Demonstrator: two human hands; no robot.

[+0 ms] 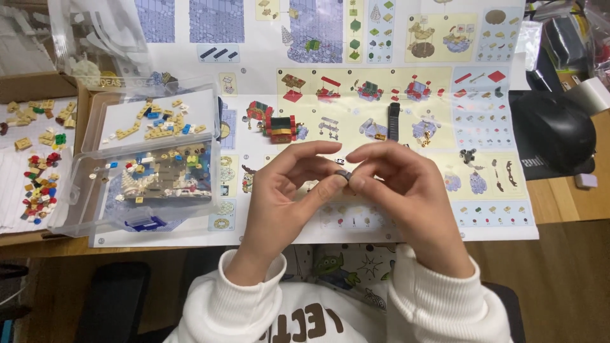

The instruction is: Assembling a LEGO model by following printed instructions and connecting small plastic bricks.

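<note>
A wooden worktop [565,197] lies under a wide instruction sheet [381,95] printed with building steps.

Both hands meet above the sheet's lower half: the left hand [279,203] and right hand [406,197] each pinch a tiny grey brick piece [343,173] between thumb and forefinger, each grip nearly closed on it, the other fingers arched. Just beyond stands a small red and green model [279,127] and a dark bar [394,121]. To the left, a clear plastic box [76,190] holds a partly built model and loose tan bricks.
</note>
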